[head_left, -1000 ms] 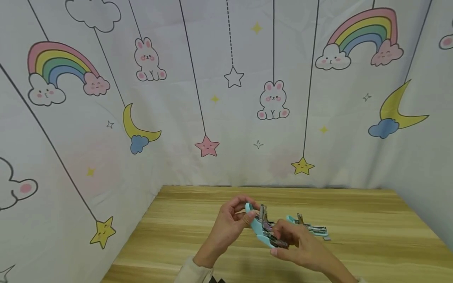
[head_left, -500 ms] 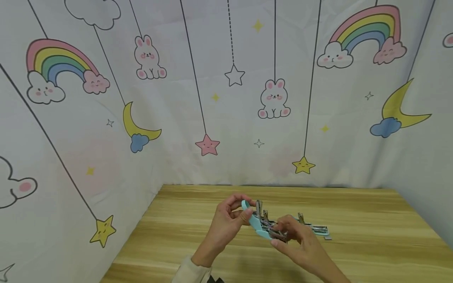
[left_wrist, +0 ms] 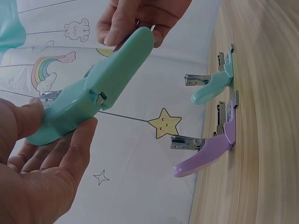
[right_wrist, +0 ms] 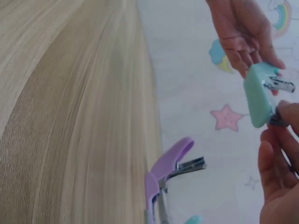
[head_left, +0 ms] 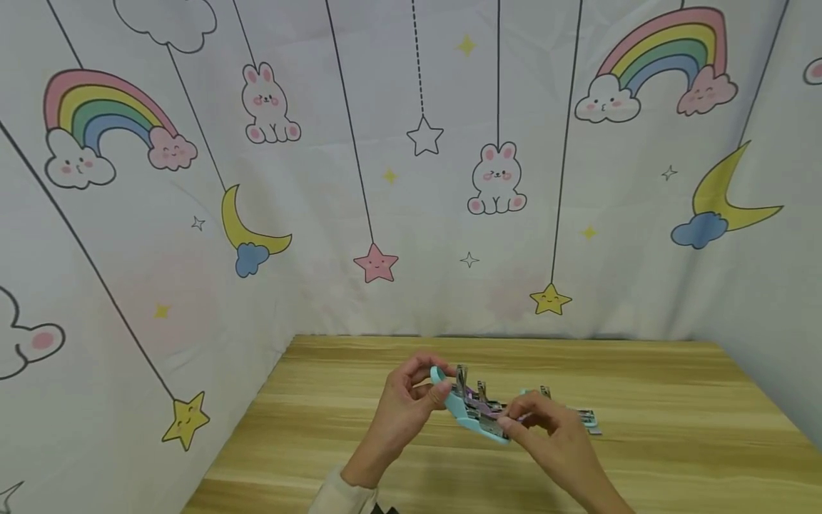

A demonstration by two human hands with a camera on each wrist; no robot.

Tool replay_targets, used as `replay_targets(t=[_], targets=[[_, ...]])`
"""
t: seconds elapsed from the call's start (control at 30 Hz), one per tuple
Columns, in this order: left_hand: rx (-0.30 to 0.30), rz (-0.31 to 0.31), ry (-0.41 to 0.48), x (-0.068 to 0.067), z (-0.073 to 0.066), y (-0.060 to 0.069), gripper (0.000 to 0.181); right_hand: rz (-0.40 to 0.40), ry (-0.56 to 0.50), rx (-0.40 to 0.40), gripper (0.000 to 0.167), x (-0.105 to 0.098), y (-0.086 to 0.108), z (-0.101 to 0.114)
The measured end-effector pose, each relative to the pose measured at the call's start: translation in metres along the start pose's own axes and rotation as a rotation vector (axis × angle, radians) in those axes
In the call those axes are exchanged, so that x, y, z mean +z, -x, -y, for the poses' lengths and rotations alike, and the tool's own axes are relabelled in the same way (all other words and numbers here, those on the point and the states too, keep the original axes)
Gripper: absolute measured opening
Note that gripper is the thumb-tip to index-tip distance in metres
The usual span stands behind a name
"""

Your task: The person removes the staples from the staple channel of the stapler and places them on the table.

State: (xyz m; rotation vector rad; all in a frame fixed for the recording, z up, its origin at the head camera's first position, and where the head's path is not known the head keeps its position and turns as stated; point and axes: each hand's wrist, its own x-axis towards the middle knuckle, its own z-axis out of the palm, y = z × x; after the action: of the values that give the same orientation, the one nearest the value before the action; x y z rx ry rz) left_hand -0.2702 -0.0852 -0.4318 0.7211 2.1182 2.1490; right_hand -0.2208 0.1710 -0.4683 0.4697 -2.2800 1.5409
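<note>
A teal stapler [head_left: 457, 410], spread wide open, is in the air between both hands. My left hand [head_left: 407, 403] grips one end, thumb on the near side and fingers behind. At the opposite end, my right hand [head_left: 555, 435] pinches the metal part between thumb and fingers. The left wrist view shows the smooth teal underside [left_wrist: 114, 70], which hides most of the metal. In the right wrist view, a metal arm [right_wrist: 280, 85] sticks out from the teal body.
Behind the hands, a purple stapler [left_wrist: 205, 156] and another teal stapler [left_wrist: 215, 88] lie opened on the wooden table [head_left: 321, 400]. A teal shape [left_wrist: 11, 28] enters the left wrist view's upper corner. A patterned cloth [head_left: 417, 214] rises beyond the table.
The held stapler has shifted slightly left with my left hand. My right fingers have moved from over its metal parts to a pinch at the end, and the metal strip sits closer to the teal body.
</note>
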Motion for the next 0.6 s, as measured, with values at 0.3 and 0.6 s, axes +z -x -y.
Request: replay_targets(t=[0.3,0.6], targets=[[-0.088,-0.023,-0.109,-0.024,0.013,0.002,0.026,-0.071,-0.186,0.199,0.017,-0.014,-0.007,-0.008],[-0.214,-0.208,-0.032,-0.047,0.054,-0.006,0.019,0.228,-0.164,0.339,0.032,-0.019,-0.007,-0.029]])
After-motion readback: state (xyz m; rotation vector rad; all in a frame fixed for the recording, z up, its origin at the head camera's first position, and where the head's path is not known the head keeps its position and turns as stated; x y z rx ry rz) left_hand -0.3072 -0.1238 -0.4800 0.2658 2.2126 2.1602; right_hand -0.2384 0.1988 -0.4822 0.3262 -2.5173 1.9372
